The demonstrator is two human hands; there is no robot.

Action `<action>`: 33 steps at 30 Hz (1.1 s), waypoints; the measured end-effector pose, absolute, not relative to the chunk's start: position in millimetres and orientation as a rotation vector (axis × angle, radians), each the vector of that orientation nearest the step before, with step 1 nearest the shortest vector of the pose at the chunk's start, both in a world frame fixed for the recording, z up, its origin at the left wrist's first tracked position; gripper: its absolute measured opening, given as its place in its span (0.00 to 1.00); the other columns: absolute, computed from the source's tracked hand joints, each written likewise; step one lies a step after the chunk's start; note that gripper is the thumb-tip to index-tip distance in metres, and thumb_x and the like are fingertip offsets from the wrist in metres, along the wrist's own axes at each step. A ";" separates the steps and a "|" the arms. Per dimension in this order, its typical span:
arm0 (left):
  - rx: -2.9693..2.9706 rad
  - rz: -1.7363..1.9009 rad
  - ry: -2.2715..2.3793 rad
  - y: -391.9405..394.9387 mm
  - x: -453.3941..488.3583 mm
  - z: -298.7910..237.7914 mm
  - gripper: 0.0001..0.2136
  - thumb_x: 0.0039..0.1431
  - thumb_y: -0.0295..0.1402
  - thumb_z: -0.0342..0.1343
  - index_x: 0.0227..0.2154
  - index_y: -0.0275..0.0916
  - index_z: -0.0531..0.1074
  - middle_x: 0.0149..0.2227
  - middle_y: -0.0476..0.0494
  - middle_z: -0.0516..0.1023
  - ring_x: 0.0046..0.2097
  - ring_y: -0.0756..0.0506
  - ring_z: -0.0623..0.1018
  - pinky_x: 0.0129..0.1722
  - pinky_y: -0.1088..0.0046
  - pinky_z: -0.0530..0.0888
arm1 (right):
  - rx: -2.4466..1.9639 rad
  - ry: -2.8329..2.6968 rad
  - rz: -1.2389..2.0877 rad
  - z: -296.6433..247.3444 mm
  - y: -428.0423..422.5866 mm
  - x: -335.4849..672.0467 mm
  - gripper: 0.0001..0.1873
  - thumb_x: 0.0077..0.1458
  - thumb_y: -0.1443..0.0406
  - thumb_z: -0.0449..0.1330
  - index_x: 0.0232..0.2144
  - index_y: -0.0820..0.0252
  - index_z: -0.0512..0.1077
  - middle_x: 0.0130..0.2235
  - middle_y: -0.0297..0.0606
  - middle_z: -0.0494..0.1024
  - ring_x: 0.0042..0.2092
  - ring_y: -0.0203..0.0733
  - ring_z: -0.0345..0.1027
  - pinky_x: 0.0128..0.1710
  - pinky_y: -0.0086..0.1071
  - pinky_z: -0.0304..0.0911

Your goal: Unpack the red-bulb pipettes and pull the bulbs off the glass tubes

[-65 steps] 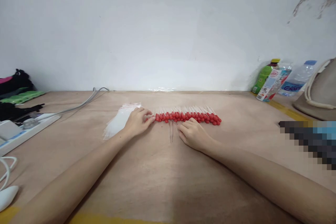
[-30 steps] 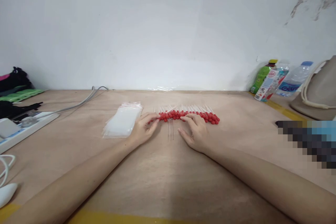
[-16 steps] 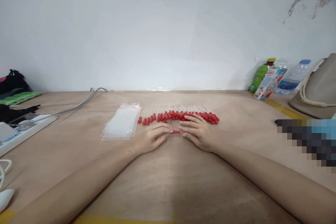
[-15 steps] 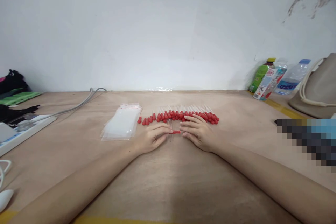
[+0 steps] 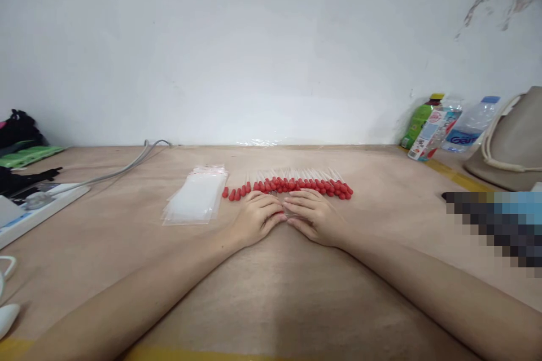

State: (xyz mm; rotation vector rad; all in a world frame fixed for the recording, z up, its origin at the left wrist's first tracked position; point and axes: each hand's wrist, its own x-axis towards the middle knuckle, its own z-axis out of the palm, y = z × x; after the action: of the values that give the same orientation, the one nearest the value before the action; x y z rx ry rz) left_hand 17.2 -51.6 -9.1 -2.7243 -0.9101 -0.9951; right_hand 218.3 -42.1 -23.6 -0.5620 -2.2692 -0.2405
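Note:
A row of clear thin tubes with red rubber bulbs (image 5: 296, 185) lies across the middle of the table, with a few loose bulbs at its left end. Just in front of the row, my left hand (image 5: 258, 217) and my right hand (image 5: 315, 214) meet fingertip to fingertip. Both have their fingers curled and pressed together. A bit of clear tube (image 5: 295, 215) shows under my right fingers. What my left fingers pinch is hidden.
A stack of clear zip bags (image 5: 195, 198) lies left of the row. A power strip (image 5: 40, 208) and grey cable (image 5: 122, 169) sit at the left. Bottles (image 5: 436, 127) and a beige bag (image 5: 512, 141) stand at the right by the wall.
My hands have closed together in front of the row. The red bulb that showed between my fingertips half a second ago is now covered. A second ago both hands rested on the row.

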 end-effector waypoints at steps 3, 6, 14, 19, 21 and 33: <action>-2.717 -1.004 -0.903 -50.9 16.3 -9.3 0.07 0.59 0.35 0.50 0.34 0.40 0.72 0.38 0.47 0.77 0.43 0.48 0.73 0.47 0.67 0.64 | -0.515 -2.275 -0.203 -26.8 -39.1 218.0 0.15 0.55 0.63 0.54 0.44 0.63 0.70 0.45 0.41 0.75 0.50 0.42 0.65 0.51 0.40 0.62; -2.710 -0.976 -0.929 -50.7 16.8 -8.9 0.07 0.58 0.35 0.51 0.35 0.40 0.71 0.39 0.47 0.77 0.47 0.46 0.72 0.50 0.65 0.63 | -0.473 -2.282 -0.187 -29.0 -37.5 217.2 0.14 0.57 0.65 0.52 0.42 0.64 0.71 0.45 0.43 0.75 0.50 0.40 0.66 0.51 0.38 0.63; -2.752 -0.789 -0.929 -54.3 16.1 -6.1 0.09 0.61 0.33 0.46 0.36 0.40 0.71 0.44 0.48 0.76 0.54 0.45 0.67 0.55 0.62 0.55 | -0.415 -2.271 -0.269 -29.3 -38.8 218.4 0.11 0.56 0.68 0.53 0.39 0.66 0.72 0.43 0.46 0.76 0.48 0.42 0.68 0.50 0.39 0.65; -2.787 -0.706 -0.939 -59.6 15.3 -2.0 0.09 0.62 0.34 0.44 0.35 0.40 0.70 0.45 0.46 0.75 0.54 0.45 0.67 0.51 0.63 0.57 | -0.366 -2.271 -0.321 -32.2 -37.9 220.8 0.10 0.56 0.69 0.53 0.39 0.65 0.71 0.43 0.46 0.75 0.49 0.42 0.67 0.50 0.39 0.64; -2.799 -0.682 -0.943 -60.7 14.8 -1.6 0.10 0.62 0.34 0.44 0.36 0.40 0.70 0.45 0.46 0.75 0.55 0.45 0.67 0.50 0.63 0.56 | -0.365 -2.278 -0.339 -33.1 -38.2 221.8 0.10 0.56 0.69 0.53 0.40 0.65 0.71 0.44 0.46 0.75 0.50 0.42 0.66 0.51 0.39 0.64; -2.860 -0.632 -0.953 -63.5 13.9 1.3 0.10 0.63 0.33 0.42 0.35 0.40 0.69 0.45 0.45 0.75 0.56 0.44 0.65 0.50 0.63 0.55 | -0.303 -2.260 -0.437 -25.3 -44.0 221.4 0.09 0.54 0.70 0.55 0.39 0.67 0.71 0.42 0.45 0.76 0.49 0.43 0.67 0.53 0.38 0.63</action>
State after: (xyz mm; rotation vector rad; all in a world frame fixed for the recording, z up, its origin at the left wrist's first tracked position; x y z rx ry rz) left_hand 13.9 -63.5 1.3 -2.8601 -0.9532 -0.6322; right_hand 221.4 -44.0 -25.3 -0.3025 -2.2601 -0.4373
